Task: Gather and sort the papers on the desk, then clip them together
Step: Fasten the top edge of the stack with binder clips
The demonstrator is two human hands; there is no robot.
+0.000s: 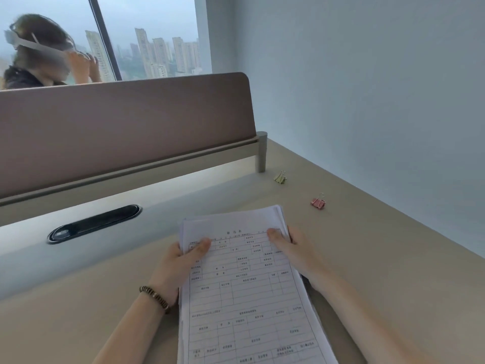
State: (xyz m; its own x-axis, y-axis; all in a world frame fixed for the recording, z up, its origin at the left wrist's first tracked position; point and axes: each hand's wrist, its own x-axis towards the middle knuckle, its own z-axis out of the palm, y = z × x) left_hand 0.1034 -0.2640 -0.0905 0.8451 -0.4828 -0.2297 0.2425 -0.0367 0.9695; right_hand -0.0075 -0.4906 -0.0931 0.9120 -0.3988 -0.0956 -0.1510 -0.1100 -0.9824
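Pink binder clip (pixel 318 202) lies on the surface up and to the right of both hands, nearer the right hand (pixel 290 249), while it and the left hand (pixel 181 261) grip the paper stack (pixel 249 285) by its side edges, long axis running away from the person.

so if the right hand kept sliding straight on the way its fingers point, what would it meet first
Probably nothing close: the right hand points up along the paper stack toward the partition. The pink clip lies off to its right.

White papers (pixel 252 298) gridded with printed tables; pink clip (pixel 318 202), pale green clip (pixel 280 177), beige desk (pixel 380 258).
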